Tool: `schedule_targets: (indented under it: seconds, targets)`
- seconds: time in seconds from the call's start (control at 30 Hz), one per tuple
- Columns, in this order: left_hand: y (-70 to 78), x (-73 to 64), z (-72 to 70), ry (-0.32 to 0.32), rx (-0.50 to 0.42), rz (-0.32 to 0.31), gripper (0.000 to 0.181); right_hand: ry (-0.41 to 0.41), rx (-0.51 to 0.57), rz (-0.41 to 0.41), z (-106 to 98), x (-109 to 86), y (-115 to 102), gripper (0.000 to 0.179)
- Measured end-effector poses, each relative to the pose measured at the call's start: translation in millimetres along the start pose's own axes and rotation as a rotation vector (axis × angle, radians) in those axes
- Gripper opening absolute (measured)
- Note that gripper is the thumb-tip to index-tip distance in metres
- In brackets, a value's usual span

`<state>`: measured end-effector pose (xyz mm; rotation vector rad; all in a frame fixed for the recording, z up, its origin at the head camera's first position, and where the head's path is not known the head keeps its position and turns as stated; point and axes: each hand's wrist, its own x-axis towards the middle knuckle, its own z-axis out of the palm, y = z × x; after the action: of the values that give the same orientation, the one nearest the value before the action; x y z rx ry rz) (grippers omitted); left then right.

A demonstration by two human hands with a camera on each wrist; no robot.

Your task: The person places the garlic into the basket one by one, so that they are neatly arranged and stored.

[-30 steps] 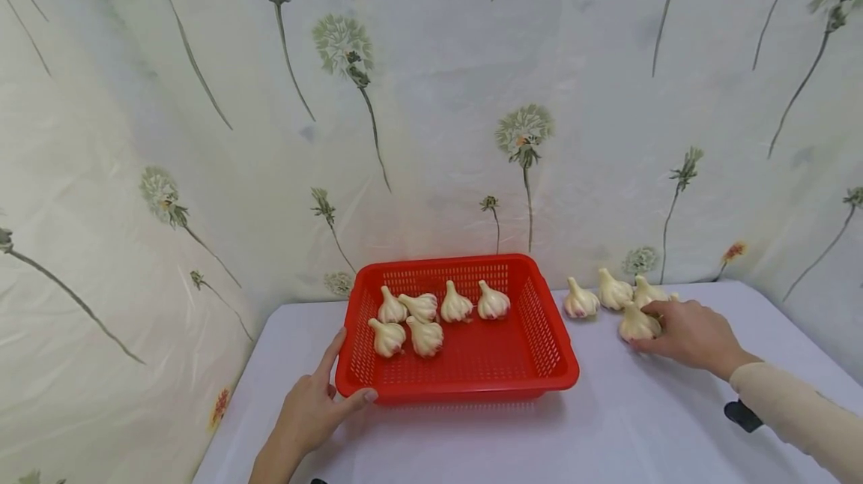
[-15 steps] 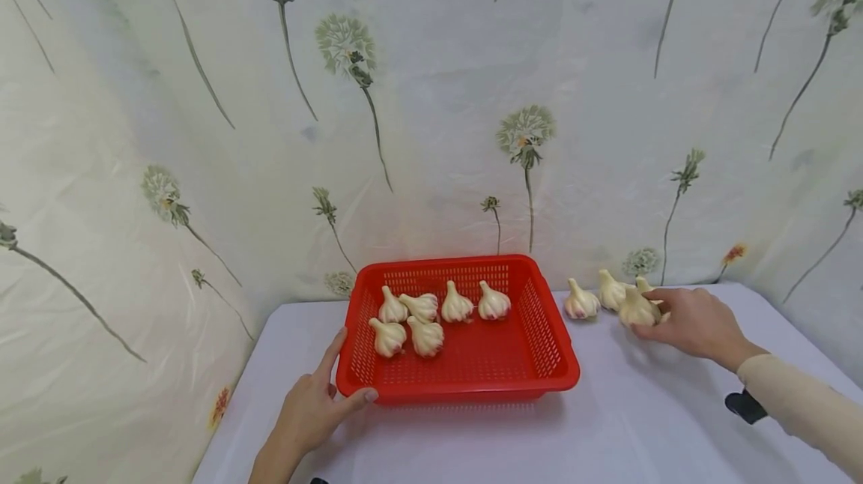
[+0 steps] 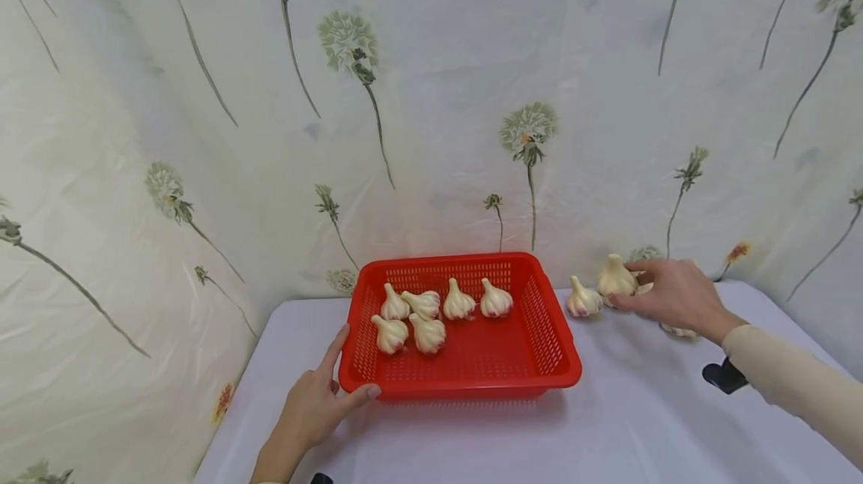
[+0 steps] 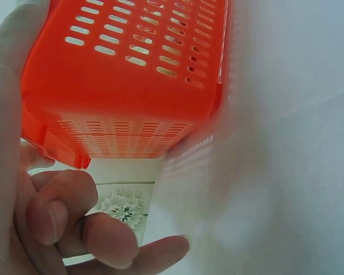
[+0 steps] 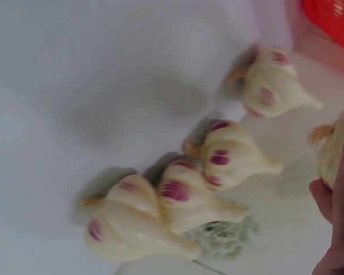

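Observation:
A red slotted basket (image 3: 472, 386) sits mid-table with several garlic bulbs (image 3: 429, 334) in its left half. My left hand (image 3: 326, 398) grips its near-left corner, thumb on the rim; the left wrist view shows the fingers (image 4: 74, 217) curled under the basket (image 4: 132, 74). My right hand (image 3: 667, 293) holds one garlic bulb (image 3: 615, 279) lifted above the table, right of the basket. In the right wrist view that held bulb (image 5: 339, 143) is at the right edge. Below it several more bulbs (image 5: 232, 154) lie on the cloth.
One loose bulb (image 3: 581, 301) lies just right of the basket, and another (image 3: 677, 331) shows under my right hand. A floral fabric backdrop (image 3: 431, 132) closes the back and sides. A black object (image 3: 723, 377) sits by my right forearm.
My right hand has picked a garlic bulb off the table and carried it up and left, closer to the basket. The left hand and the basket have stayed put.

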<state>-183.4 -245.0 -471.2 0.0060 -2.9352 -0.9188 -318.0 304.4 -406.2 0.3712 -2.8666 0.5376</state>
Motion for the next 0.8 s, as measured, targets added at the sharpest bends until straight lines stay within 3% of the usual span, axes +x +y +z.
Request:
schedule_targets:
  seconds: [0.2, 0.43, 0.8]
  targets:
    - [-0.1, 0.6, -0.2, 0.005, 0.0, -0.002, 0.1, 0.001, 0.017, -0.031, -5.4, 11.9, -25.4, 0.088]
    - [2.2, 0.7, -1.1, -0.009, -0.008, -0.016, 0.1, -0.01, 0.092, -0.075, -2.1, 23.1, -50.6, 0.076]
    - [2.9, 1.0, -1.6, -0.008, 0.003, -0.027, 0.101, -0.118, 0.247, -0.108, 9.0, 39.6, -94.6, 0.065]
